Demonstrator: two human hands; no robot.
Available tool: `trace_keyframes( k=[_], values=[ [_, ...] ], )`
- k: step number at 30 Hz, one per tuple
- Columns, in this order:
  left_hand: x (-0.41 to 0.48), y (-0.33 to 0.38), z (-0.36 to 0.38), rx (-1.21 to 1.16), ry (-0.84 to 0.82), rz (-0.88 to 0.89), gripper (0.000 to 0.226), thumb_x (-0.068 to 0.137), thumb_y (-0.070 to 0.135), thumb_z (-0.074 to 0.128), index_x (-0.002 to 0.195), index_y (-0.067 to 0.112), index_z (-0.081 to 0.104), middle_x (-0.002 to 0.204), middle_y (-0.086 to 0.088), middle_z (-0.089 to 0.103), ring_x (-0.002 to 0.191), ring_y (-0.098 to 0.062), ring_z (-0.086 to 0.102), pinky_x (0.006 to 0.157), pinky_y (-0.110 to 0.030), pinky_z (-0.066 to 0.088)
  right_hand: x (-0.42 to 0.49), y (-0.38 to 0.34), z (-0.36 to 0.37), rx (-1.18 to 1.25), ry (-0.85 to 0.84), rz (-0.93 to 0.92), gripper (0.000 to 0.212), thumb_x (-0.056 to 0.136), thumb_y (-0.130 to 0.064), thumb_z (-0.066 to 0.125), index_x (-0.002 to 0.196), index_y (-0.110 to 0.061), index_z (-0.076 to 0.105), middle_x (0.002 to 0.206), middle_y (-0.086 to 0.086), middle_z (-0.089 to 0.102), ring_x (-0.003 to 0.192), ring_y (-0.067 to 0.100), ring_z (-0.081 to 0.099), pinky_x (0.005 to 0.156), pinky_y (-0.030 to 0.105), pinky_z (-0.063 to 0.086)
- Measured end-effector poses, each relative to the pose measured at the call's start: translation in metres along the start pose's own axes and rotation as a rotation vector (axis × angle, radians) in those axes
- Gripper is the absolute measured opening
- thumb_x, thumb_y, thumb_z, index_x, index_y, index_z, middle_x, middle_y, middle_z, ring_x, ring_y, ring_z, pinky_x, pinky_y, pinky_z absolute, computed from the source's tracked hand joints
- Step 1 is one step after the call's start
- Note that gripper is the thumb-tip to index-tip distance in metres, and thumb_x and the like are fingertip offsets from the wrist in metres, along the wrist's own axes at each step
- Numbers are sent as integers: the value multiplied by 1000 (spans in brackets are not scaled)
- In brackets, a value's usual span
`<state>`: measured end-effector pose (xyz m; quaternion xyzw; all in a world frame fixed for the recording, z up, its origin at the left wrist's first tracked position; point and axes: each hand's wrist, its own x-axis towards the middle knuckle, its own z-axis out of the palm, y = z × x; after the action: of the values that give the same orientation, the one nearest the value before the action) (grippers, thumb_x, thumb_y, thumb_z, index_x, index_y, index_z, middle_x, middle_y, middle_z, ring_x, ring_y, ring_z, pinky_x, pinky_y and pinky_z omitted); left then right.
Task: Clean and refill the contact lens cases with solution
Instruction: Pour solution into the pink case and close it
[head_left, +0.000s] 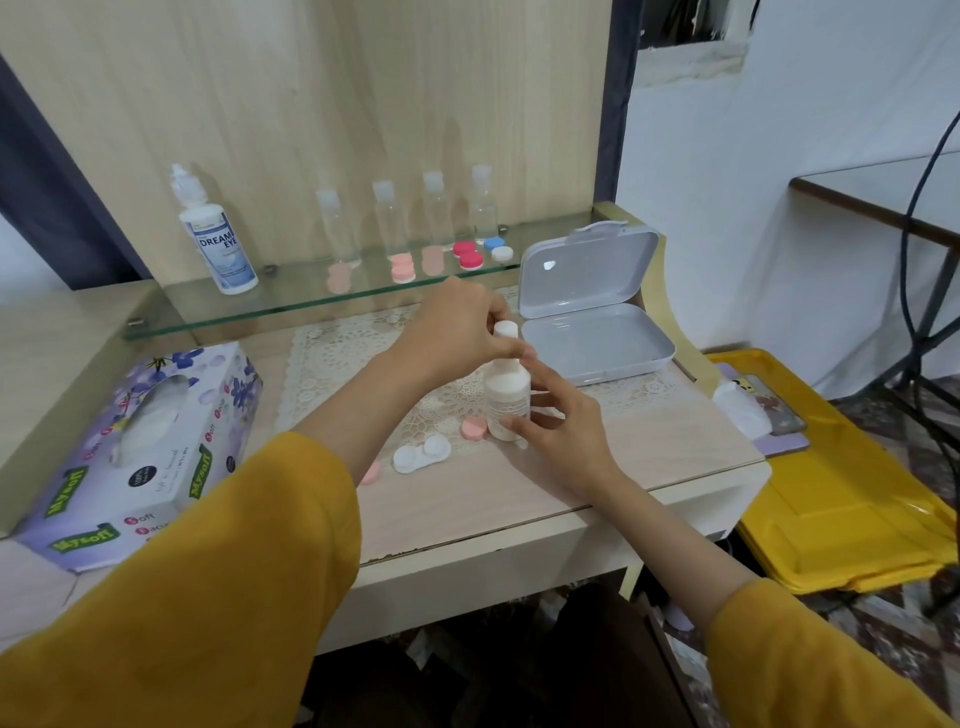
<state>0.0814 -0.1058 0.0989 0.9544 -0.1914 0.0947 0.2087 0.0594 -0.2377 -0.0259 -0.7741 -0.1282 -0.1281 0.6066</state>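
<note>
A small white bottle (506, 395) stands upright on the lace mat (337, 358). The right hand (556, 431) curls its fingers round the body; the left hand (462, 327) pinches the cap (505, 331). Steadying the base while twisting should prevent spills near 1 white lens case (422, 453).

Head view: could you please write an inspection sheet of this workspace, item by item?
Surface: wooden desk with a lace mat; glass shelf behind.
Job's things: small white bottle upright on the mat; white lens case and pink round piece beside it; solution bottle, four clear bottles and more lens cases on the shelf.
Clutter: tissue box; open grey box.
Grips: left hand pinches the bottle's cap; right hand holds its body.
Cables: black cables at the right, off the desk.
Surroundings: yellow plastic tray beside the desk; white wall.
</note>
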Motion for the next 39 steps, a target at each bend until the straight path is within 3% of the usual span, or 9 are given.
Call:
trace_keyframes(
  k=[4,9,14,20,27,30,33,36,39],
  values=[
    [-3,-4,-2,-166,-96,-22,33,73,11,75,104,17,69,79,16,60,69,1,56,63,-3,41,-1,-2,-1,18,-7,-1,61,74,-4,72,119,-39,48,109,-3,61,96,4,59,84,31,53],
    [-4,-4,-3,-239,-181,-12,52,75,5,71,121,25,59,103,4,61,94,-12,58,87,-23,47,-1,-2,0,34,-5,10,61,75,-3,72,122,-33,50,111,0,62,97,10,60,84,30,53],
    [-3,1,0,-148,-19,-49,32,72,37,75,93,19,58,79,12,53,70,-3,51,60,-17,38,0,-1,0,14,-4,3,59,74,-6,73,125,-29,52,110,1,62,97,10,60,83,26,52],
    [-5,-4,-4,-366,-129,-24,29,77,1,69,94,23,59,90,8,60,84,-3,56,76,-10,48,-1,-3,-1,-10,-1,-14,61,74,-6,73,118,-39,48,111,1,61,93,9,59,83,28,53],
    [-5,-2,3,-322,50,-93,19,72,19,76,83,17,61,76,11,60,67,0,54,62,-9,44,0,-2,-1,11,-7,-2,63,74,-7,73,116,-45,46,114,2,61,97,10,60,85,32,53],
    [-7,-3,-1,-361,-38,-49,24,78,2,68,90,22,62,87,9,62,79,2,57,70,-3,45,-1,-3,-1,-5,0,-15,62,74,-6,73,116,-43,47,110,1,61,95,10,59,84,32,53],
    [-9,-3,3,-362,-44,-28,38,73,15,75,103,26,55,105,10,59,93,-5,56,80,-17,48,-1,-3,-1,9,-3,-3,61,74,-7,73,116,-42,49,109,1,61,94,10,60,85,33,53],
    [-11,-2,10,-293,102,-84,31,68,29,79,89,20,58,86,10,60,77,-8,56,69,-23,47,0,-2,0,13,-6,7,62,74,-7,73,119,-42,47,113,4,61,96,11,60,86,33,53],
    [-10,-2,11,-339,124,-79,18,73,17,76,82,18,61,77,11,60,70,-2,55,67,-17,47,0,-2,0,6,-2,-6,63,74,-5,72,118,-43,47,114,4,61,96,12,60,85,33,53]
  ],
)
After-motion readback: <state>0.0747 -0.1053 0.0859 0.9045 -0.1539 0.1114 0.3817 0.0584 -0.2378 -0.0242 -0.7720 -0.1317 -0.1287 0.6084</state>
